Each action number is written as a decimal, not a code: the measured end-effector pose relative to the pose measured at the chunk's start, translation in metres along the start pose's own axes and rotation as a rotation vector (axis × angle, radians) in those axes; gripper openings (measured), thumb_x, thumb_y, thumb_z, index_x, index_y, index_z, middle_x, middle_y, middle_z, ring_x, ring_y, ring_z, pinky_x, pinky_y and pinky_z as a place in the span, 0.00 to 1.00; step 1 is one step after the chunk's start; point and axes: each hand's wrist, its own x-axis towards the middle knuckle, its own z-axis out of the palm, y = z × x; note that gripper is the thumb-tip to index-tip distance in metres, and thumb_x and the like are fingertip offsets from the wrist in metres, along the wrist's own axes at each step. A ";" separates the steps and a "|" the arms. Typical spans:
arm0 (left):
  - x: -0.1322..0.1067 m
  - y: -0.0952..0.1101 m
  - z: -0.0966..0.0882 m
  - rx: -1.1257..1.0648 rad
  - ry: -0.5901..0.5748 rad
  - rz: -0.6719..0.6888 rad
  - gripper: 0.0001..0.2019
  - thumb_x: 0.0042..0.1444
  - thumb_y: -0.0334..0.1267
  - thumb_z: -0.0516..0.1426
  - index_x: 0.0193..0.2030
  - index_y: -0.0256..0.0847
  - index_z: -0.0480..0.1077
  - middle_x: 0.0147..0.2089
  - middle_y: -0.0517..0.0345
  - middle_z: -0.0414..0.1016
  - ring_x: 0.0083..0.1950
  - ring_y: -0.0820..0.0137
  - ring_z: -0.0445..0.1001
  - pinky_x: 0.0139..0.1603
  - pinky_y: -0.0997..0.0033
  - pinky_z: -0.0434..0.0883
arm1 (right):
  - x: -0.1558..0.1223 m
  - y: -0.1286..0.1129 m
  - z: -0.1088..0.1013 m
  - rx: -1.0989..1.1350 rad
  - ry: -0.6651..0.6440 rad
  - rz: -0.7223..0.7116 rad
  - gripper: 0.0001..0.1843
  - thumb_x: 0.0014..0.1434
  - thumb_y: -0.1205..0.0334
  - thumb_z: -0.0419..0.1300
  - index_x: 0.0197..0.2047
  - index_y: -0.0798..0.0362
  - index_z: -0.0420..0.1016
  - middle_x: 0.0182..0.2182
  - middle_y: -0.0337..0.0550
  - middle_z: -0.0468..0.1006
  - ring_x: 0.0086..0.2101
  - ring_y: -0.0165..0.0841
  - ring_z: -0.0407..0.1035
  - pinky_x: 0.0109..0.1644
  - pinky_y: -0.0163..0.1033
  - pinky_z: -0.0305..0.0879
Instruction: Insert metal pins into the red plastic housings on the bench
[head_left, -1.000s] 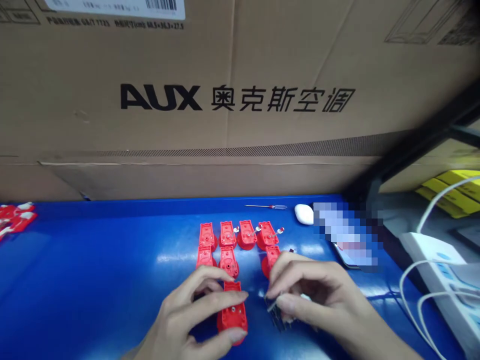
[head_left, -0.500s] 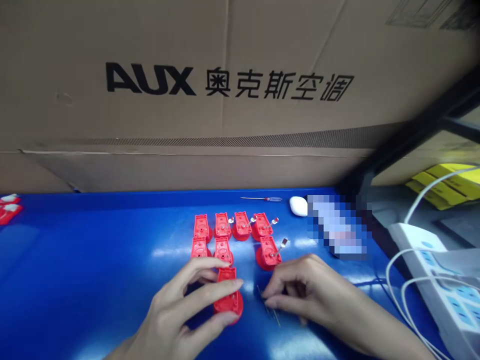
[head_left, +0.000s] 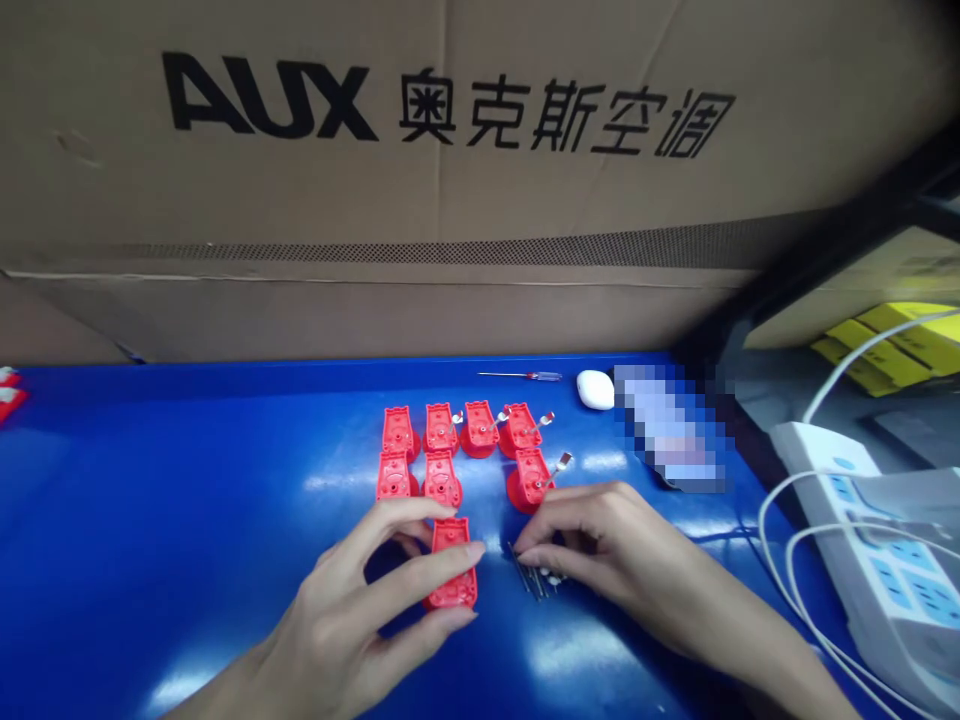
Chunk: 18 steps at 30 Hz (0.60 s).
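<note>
My left hand (head_left: 375,590) is closed around a red plastic housing (head_left: 452,548), its open side facing up, fingers along the far and top sides and thumb at the near edge. To its right, my right hand (head_left: 592,540) pinches at a small pile of thin metal rods (head_left: 531,580) with whitish ends, lying on the blue table. A rod tip shows at the fingertips; the rest of what they grip is hidden. Several more red housings (head_left: 439,480) stand in rows beyond, and some of them, like the right one (head_left: 531,478), have a rod sticking out.
A small screwdriver (head_left: 536,376), a white rounded case (head_left: 595,390) and a blurred-out phone (head_left: 667,430) lie at the back of the blue table (head_left: 187,520). A power strip (head_left: 877,560) with white cables stands at right. A large cardboard box (head_left: 300,220) walls off the back.
The view has tilted slightly down. My right fingertips have shifted a little at the rods, and more of the pile now shows. My left hand keeps hold of the red housing.
</note>
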 end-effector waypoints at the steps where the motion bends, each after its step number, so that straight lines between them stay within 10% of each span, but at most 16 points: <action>1: 0.000 0.000 0.000 0.004 -0.009 0.000 0.19 0.73 0.33 0.62 0.68 0.48 0.77 0.64 0.47 0.72 0.53 0.67 0.79 0.51 0.69 0.83 | -0.001 0.001 0.001 -0.001 0.002 0.002 0.12 0.75 0.49 0.65 0.46 0.44 0.88 0.42 0.41 0.87 0.44 0.39 0.80 0.49 0.40 0.71; 18: -0.002 -0.003 0.002 0.008 -0.047 0.010 0.21 0.71 0.30 0.64 0.68 0.47 0.76 0.66 0.46 0.70 0.54 0.67 0.77 0.54 0.66 0.82 | -0.002 0.001 0.004 -0.011 0.045 -0.030 0.12 0.75 0.50 0.65 0.47 0.45 0.88 0.42 0.44 0.87 0.43 0.40 0.80 0.48 0.41 0.75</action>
